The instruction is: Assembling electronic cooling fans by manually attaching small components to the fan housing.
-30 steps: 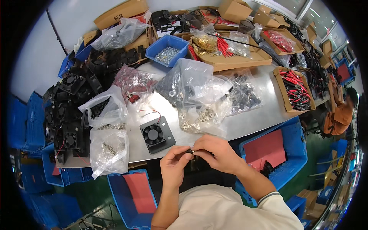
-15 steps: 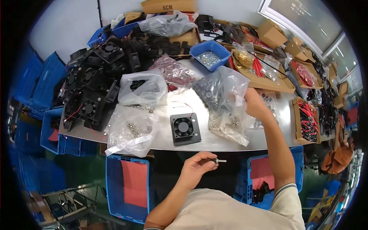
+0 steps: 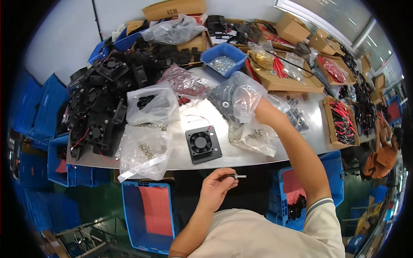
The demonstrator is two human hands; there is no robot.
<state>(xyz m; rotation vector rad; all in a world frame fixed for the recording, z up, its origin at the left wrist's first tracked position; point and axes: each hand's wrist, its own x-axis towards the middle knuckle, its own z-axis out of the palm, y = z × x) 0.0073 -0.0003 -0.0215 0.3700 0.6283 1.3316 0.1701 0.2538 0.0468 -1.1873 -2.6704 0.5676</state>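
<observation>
My left hand (image 3: 218, 185) is below the table's front edge, pinching a small metal bolt (image 3: 238, 176) that points right. My right hand (image 3: 257, 105) reaches forward into a clear plastic bag (image 3: 234, 96) of small dark and metal parts; its fingers are hidden by the bag. A black square cooling fan (image 3: 203, 143) with thin red wires lies flat on the grey table (image 3: 275, 161) between the two hands.
Clear bags of hardware (image 3: 144, 150) lie left of the fan, beside a heap of black fans (image 3: 101, 112). A blue bin of metal washers (image 3: 224, 60) and cardboard boxes of red-wired parts (image 3: 342, 118) stand farther back. Blue crates (image 3: 148, 215) sit under the table.
My hands have parted: the right one went from in front of my chest up into the plastic bag, while the left kept the bolt. My view shifted left and nearer.
</observation>
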